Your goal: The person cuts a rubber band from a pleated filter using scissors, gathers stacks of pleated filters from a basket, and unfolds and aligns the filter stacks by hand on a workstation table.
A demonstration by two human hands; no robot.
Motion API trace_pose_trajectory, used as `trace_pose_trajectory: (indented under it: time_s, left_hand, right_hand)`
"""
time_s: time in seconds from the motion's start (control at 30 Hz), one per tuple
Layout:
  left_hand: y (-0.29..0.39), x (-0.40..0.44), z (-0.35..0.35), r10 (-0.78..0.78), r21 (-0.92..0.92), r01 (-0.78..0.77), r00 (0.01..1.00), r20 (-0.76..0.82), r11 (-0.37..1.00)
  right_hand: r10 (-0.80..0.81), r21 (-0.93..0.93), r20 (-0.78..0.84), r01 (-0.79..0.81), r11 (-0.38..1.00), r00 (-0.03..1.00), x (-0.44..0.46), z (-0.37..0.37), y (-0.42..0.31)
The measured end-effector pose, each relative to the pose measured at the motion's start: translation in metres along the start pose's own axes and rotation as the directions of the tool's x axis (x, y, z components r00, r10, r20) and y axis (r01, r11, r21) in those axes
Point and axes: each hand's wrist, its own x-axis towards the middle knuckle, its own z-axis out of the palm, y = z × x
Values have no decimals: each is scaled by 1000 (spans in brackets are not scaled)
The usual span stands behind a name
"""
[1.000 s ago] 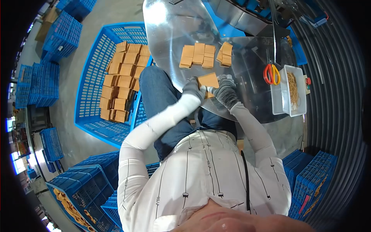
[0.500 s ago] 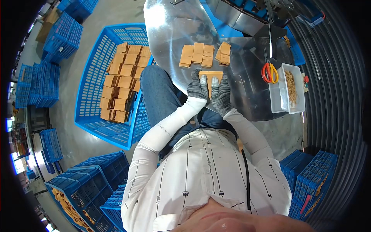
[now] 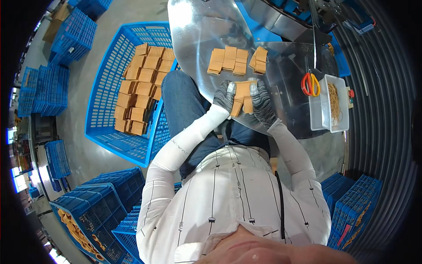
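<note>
Both of my hands wear grey striped gloves. Between them, near the table's front edge, is a stack of tan kraft-paper pieces [image 3: 243, 89]. My left hand [image 3: 224, 96] grips its left side, thumb on top, and my right hand [image 3: 262, 102] presses the right side. Below the upper block, the lower pieces splay into two parts. Just beyond my hands, several similar tan stacks [image 3: 229, 58] lie on the shiny metal table [image 3: 193, 44], with one stack [image 3: 259, 60] slightly apart to the right.
Left of my knee, a blue basket [image 3: 97, 119] holds rows of tan stacks. Scissors [image 3: 310, 83] with red and yellow handles lie at right, beside a white tray [image 3: 317, 110] of thin tan strands [image 3: 334, 103]. Machinery [image 3: 281, 22] stands behind; blue crates [image 3: 94, 202] sit around me.
The stack in my hands has tipped so its broad face shows, and its lower pieces now spread apart. My right hand has shifted slightly right. The whole view has also moved a little.
</note>
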Motion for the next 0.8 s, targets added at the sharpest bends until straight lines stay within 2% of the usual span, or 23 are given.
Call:
trace_pose_trajectory:
  time_s: [0.03,0.1,0.17,0.2,0.23,0.27,0.37,0.4,0.43,0.47,0.5,0.53,0.57,0.6,0.67,0.7,0.73,0.77,0.8]
  left_hand:
    - [-3,2,-1,47,63,-49,998,30,997]
    - [4,6,-4,33,63,-35,999,37,997]
    - [0,11,-7,50,134,-50,999,-2,990]
    - [3,10,-6,-47,-140,51,998,34,989]
    - [7,7,-3,-130,-399,157,987,93,903]
    - [10,8,-3,-187,-622,253,968,170,741]
    - [-17,18,-11,-252,-815,400,914,318,419]
    - [-8,22,-11,-277,-683,303,949,152,664]
    - [2,25,-10,-293,-461,252,956,-19,851]
    - [-13,40,-13,-40,-283,8,993,-107,959]
    - [-27,55,-16,216,-72,-233,958,-186,970]
    - [-4,69,-27,-7,-263,-34,989,-151,964]
    - [-15,93,-30,121,-20,-129,966,-228,991]
    - [-30,112,-27,246,233,-182,926,-286,955]
    - [-3,117,-33,500,573,-298,835,-231,763]
    - [21,123,-37,263,693,-79,951,-163,716]
    - [41,128,-44,-24,788,115,992,-126,605]
    - [45,122,-52,7,893,124,990,-141,433]
    - [49,116,-55,39,961,129,989,-143,246]
  right_hand:
    - [-41,-31,-16,40,999,999,1,-1,-4]
    - [-70,85,16,68,994,997,5,-2,-5]
    - [-99,94,103,89,992,990,4,-1,9]
    - [-62,169,144,38,985,988,4,0,12]
    - [-26,238,185,-19,971,982,5,1,15]
    - [51,366,241,-140,920,969,7,1,17]
    - [216,641,449,-481,598,867,14,3,18]
    - [242,683,528,-576,449,814,17,4,22]
    - [218,535,347,-383,753,912,29,3,44]
    - [185,241,150,-218,946,971,40,3,65]
    - [319,445,105,-331,832,942,58,1,48]
    - [442,631,102,-402,664,891,75,4,31]
    - [258,477,13,-233,848,966,86,6,24]
    - [39,301,-26,-29,953,999,96,7,21]
    - [-38,184,-48,47,982,998,117,13,23]
    - [-20,17,-44,20,1000,999,126,18,26]
    - [-3,-159,-55,-6,987,999,131,18,28]
    - [-61,-505,-17,44,862,998,130,16,39]
    - [-124,-784,29,100,613,992,125,13,45]
